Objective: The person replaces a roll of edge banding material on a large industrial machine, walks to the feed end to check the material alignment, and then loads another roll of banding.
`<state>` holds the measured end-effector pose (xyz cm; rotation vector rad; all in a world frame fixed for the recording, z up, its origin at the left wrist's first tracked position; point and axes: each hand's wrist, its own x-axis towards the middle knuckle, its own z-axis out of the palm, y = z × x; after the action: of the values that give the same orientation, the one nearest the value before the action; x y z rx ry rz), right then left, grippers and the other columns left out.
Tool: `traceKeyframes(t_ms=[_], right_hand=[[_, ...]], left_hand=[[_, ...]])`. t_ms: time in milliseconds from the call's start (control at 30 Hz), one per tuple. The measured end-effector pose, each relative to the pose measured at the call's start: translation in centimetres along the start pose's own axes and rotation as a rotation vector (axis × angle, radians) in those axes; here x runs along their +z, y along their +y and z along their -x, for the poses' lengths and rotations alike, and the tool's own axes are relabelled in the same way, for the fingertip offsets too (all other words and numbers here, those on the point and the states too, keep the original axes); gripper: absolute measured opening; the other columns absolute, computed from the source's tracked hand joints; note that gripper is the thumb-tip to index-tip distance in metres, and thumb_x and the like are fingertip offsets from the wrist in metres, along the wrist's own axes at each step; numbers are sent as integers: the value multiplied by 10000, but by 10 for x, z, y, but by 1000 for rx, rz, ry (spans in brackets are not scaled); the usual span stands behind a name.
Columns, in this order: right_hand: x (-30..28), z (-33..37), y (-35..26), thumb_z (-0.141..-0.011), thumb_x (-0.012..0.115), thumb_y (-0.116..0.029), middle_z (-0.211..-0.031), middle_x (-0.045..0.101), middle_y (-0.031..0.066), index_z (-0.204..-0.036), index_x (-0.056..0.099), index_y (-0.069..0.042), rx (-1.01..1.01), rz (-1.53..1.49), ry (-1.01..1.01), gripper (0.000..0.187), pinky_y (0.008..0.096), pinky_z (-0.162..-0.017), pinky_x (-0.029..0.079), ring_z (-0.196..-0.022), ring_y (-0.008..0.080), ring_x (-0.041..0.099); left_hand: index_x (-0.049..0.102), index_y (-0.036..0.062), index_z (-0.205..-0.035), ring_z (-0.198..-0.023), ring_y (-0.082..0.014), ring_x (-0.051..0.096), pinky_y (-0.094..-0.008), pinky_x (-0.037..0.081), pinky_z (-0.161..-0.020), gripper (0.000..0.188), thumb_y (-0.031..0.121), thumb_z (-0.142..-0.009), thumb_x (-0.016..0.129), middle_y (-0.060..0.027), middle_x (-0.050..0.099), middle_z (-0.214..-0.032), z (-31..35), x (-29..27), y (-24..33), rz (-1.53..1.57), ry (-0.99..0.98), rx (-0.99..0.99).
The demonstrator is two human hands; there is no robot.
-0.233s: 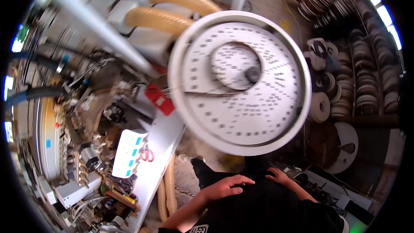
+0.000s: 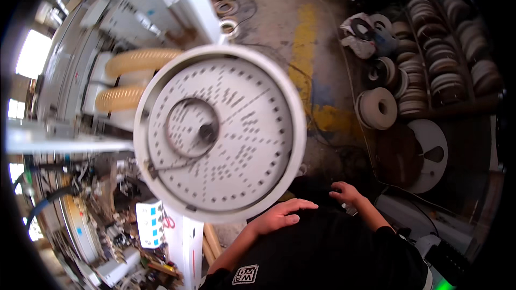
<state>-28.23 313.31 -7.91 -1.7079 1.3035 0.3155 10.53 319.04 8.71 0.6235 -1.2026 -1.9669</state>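
My left hand (image 2: 284, 215) hangs in front of my dark shirt, fingers stretched forward and thumb apart, with nothing in it. It is nearest to the lower right rim of a large round white tray (image 2: 252, 161), whose floor is perforated with small slots. To the right, my right hand (image 2: 348, 193) is also free, its fingers slightly bent and apart. Inside the tray stands a thin brown coil of strip (image 2: 171, 138) around a dark knob (image 2: 207, 133). One end of the strip runs toward the tray's left rim.
Rolls of edge strip (image 2: 446, 83) fill a rack on the right, with a cream roll (image 2: 378, 108) beside it. Ribbed yellowish hoses (image 2: 142, 62) and a white post (image 2: 70, 145) stand left. A cluttered bench holds a white sheet with blue marks (image 2: 150, 225).
The view has swung to the right, so the round tray sits farther left and lower. Both hands keep nearly the same pose. The red piece at the tray's rim no longer shows.
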Motion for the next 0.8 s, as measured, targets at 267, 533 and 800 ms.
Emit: traceKeyframes(t_ms=[267, 533, 800], right_hand=[[-228, -117, 21, -882, 718, -408, -1153, 691, 148, -1172, 697, -82, -215, 13, 180, 437, 425, -918, 537, -1076, 343, 664], [-412, -190, 123, -943, 657, -437, -1144, 710, 148, -1180, 711, -68, -124, -44, 204, 442, 420, -930, 524, -1090, 342, 668], [-466, -202, 319, -930, 685, -410, -970, 746, 131, -1048, 764, -80, 258, -399, 188, 358, 437, -801, 537, -891, 288, 699]], left_hand=[[566, 14, -1396, -1381, -268, 473, -400, 322, -1170, 572, 396, -970, 580, -135, 542, -1454, -221, -32, 55, -147, -85, -158], [609, 24, -1346, -1314, -245, 542, -377, 384, -1129, 483, 369, -1008, 579, -118, 606, -1376, -459, -143, 60, -70, -58, -104], [697, 65, -1120, -1014, -211, 690, -339, 531, -889, 299, 296, -931, 695, -92, 720, -1069, -740, -261, 168, -689, -161, -100]])
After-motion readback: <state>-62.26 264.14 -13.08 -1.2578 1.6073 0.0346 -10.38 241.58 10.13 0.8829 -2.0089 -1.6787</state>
